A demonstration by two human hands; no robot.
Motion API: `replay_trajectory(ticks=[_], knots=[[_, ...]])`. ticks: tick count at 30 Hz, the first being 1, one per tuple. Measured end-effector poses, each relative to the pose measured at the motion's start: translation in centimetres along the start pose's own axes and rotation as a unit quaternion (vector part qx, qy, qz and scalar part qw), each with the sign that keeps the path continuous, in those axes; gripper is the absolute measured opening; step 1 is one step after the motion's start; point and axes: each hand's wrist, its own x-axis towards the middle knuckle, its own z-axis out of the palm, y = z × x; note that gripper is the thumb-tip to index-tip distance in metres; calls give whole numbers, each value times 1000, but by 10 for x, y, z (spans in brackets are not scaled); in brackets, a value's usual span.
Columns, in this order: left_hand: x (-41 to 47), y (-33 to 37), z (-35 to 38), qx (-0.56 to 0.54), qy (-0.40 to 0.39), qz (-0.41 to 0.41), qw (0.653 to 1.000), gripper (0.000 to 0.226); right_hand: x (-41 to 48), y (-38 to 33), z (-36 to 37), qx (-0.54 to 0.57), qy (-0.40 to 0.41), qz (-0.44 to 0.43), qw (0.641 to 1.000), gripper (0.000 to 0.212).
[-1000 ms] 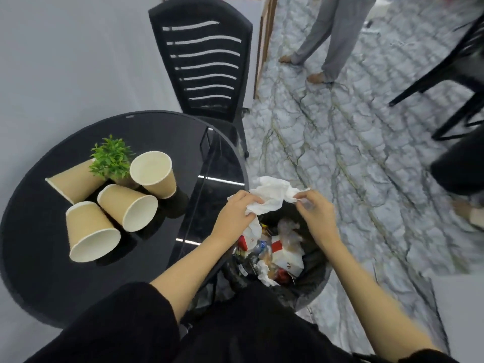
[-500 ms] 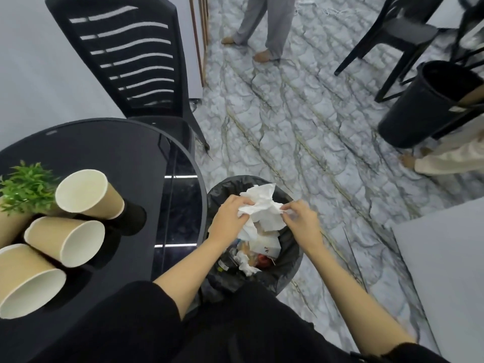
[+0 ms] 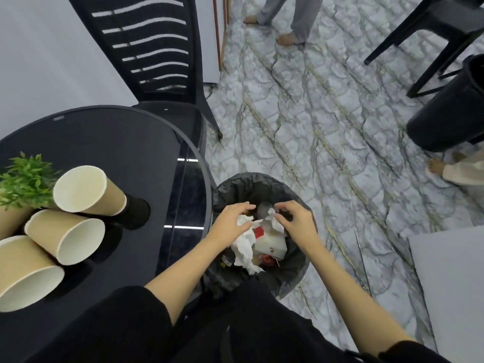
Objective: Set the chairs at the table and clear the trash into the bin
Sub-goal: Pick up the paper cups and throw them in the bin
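A black-lined bin stands on the floor against the round black table. Both hands are down inside its mouth. My left hand and my right hand each pinch an end of a crumpled white tissue, which lies on the trash below, beside a red-and-white carton. A black slatted chair is tucked at the table's far side. Several brown paper cups lie tipped on the table at the left.
A small green plant sits among the cups. A second black bin and another black chair stand at the far right. One person's legs are at the top, another's foot at the right. A grey surface fills the lower right.
Both hands have lowered the tissue from above the rim down into the bin. The view has shifted right, showing the second bin and chair.
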Motion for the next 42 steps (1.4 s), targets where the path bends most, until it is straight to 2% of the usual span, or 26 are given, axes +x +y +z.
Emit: replay_trajectory(ticks=[11, 19, 23, 27, 31, 42], knots=[[-80, -32, -59, -35, 193, -19, 980, 43, 20, -96, 42, 58, -67, -167, 982, 26], [-166, -70, -91, -93, 364, -66, 924, 41, 11, -165, 93, 64, -157, -259, 951, 32], [-195, -80, -105, -117, 428, -82, 892, 38, 9, -193, 111, 60, -175, -296, 937, 35], [-211, -93, -120, -91, 482, -99, 866, 37, 14, -218, 124, 72, -177, -308, 932, 39], [-213, -99, -136, -61, 497, -115, 858, 37, 24, -235, 136, 68, -200, -307, 928, 51], [-191, -110, -171, 27, 423, -139, 895, 44, 52, -254, 167, 99, -269, -250, 925, 85]])
